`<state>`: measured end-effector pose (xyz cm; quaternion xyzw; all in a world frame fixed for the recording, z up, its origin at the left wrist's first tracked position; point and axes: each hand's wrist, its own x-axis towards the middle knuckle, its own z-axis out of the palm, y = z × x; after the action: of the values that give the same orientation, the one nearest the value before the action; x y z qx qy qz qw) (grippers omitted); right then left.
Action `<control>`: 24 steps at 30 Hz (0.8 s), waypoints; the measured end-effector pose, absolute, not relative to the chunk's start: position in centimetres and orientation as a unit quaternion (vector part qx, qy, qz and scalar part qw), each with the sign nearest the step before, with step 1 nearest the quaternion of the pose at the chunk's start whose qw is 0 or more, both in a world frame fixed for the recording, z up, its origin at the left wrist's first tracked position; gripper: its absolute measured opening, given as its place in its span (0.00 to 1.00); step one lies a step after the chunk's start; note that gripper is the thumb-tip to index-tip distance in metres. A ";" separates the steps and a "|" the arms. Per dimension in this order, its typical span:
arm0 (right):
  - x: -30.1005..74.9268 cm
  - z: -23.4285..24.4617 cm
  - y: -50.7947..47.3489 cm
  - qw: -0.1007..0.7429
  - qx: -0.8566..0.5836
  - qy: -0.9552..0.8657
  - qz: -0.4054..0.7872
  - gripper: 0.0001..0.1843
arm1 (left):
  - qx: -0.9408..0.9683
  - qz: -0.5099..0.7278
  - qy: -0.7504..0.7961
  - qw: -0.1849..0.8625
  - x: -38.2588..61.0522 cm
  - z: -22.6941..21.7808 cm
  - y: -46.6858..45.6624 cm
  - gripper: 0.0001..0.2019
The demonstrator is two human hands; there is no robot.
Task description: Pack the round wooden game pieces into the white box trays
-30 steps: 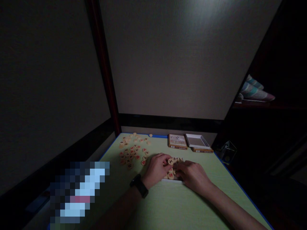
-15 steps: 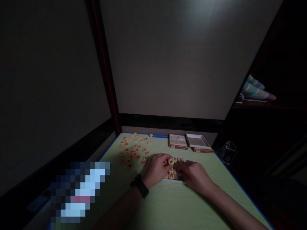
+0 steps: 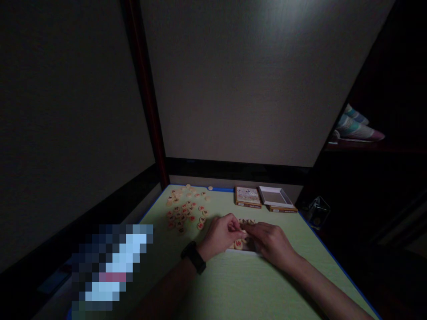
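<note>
Here, the left hand [image 3: 222, 235] pinches a disc [image 3: 244, 232]; the right hand [image 3: 271, 240] bends, grip unclear; box [image 3: 247, 194] lettering is illegible.

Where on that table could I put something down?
The green table has bare room on the near side of the white-rimmed box, and between the right hand and the table's right edge. Crowded: back left, with round pieces; back right, with other boxes; the middle, around that hand and the left hand.

worn: black watch-like band [image 3: 199, 263] | left wrist [image 3: 207, 254] | right forearm [image 3: 315, 278]: bare | hands [image 3: 274, 246]: bare
</note>
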<state>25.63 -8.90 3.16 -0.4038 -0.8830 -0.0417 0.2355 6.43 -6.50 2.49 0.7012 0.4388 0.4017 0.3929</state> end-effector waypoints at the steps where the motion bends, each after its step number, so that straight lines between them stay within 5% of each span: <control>1: 25.7 3.4 -8.9 0.225 -0.402 -0.887 -0.041 0.19 | 0.703 0.397 0.438 0.396 6.4 2.5 -6.6 0.09; 24: 25.5 4.8 -9.3 0.120 -0.465 -0.876 0.038 0.18 | 0.758 0.405 0.451 0.241 5.9 2.7 -6.1 0.07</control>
<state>25.51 -9.28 4.79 -0.4653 -0.8761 0.0384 0.1204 5.85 -6.09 2.69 0.7580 0.4513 0.4045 0.2411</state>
